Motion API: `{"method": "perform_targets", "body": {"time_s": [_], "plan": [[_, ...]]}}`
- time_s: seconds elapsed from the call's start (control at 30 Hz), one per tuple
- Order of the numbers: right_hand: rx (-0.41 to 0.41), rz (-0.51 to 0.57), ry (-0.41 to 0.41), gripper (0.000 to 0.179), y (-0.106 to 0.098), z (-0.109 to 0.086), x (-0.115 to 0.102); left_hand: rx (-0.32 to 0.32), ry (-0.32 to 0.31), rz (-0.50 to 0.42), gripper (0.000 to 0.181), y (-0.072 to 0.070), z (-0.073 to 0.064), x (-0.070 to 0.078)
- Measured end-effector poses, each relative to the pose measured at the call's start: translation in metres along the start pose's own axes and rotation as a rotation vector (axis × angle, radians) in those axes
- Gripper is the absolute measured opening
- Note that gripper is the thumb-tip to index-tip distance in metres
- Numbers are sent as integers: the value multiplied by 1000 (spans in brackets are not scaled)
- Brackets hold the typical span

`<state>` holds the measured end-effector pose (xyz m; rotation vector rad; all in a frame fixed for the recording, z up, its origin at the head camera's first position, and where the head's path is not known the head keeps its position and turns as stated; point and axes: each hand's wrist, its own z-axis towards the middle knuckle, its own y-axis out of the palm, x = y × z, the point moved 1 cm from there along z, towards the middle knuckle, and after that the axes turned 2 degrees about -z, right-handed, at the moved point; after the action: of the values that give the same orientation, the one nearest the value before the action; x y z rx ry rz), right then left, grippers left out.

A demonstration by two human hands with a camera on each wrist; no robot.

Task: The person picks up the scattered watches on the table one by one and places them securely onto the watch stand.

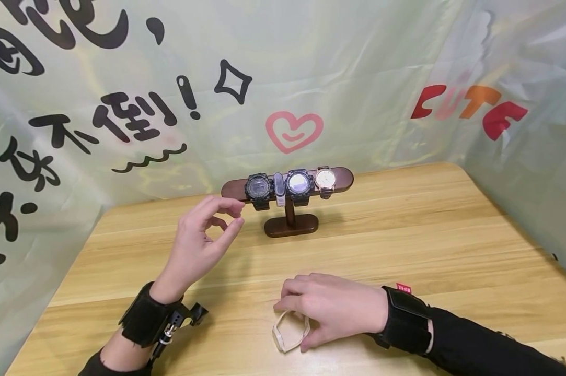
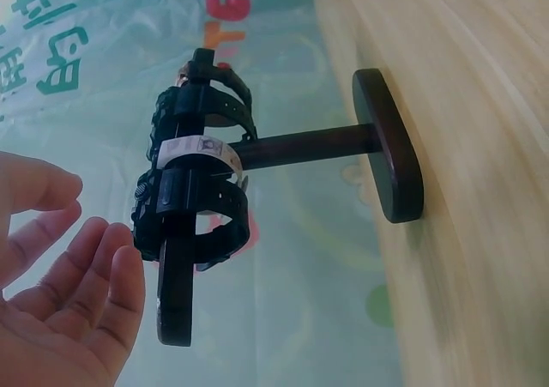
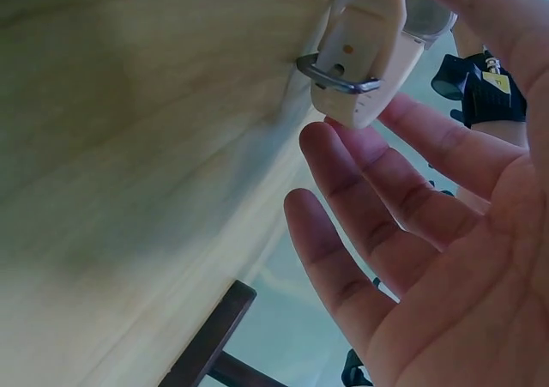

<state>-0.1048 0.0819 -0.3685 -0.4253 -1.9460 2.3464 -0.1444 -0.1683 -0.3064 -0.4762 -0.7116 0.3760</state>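
Note:
A cream-strapped wristwatch (image 1: 279, 337) stands on its side on the table, its strap closed in a loop. My right hand (image 1: 332, 305) holds it between thumb and fingers; in the right wrist view the metal buckle (image 3: 339, 78) lies near the fingertips. My left hand (image 1: 200, 240) is in the air just left of a dark wooden watch stand (image 1: 289, 225), fingers bent loosely and thumb apart, holding nothing. On the stand's bar hang a black digital watch (image 1: 259, 188), a slim fitness band (image 1: 280, 189), another black watch (image 1: 299, 184) with a bright face, and a rose-gold watch (image 1: 325, 179).
The light wood table (image 1: 405, 224) reaches back to a pale printed curtain (image 1: 358, 78) behind the stand. A second curtain side (image 1: 536, 172) runs along the right edge. Each wrist wears a black strap, and a small camera (image 1: 198, 313) sticks out from the left one.

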Motion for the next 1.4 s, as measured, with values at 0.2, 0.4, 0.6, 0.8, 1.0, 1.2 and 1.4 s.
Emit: {"method": "perform_targets", "body": {"time_s": [0.2,0.4,0.6,0.8,1.0,1.2,1.4], "plan": [[-11,24,-8,52,3,1,0,-5,-9,-4,18,0,-1,0],[-11,44,-12,45,3,2,-1,-8,-6,-4,18,0,-1,0],[-14,64,-15,41,2,3,-1,-9,-7,-7,18,1,0,0],[-13,73,-18,38,2,3,-1,-15,-12,-6,18,2,-1,0],[-6,86,-24,36,3,2,-1,-18,-15,-4,19,2,-1,0],[-4,103,-29,34,4,3,-1,-21,-15,-6,19,3,-2,0],[-7,102,-32,32,5,2,0,-21,-5,-7,19,3,-2,-1]]}}
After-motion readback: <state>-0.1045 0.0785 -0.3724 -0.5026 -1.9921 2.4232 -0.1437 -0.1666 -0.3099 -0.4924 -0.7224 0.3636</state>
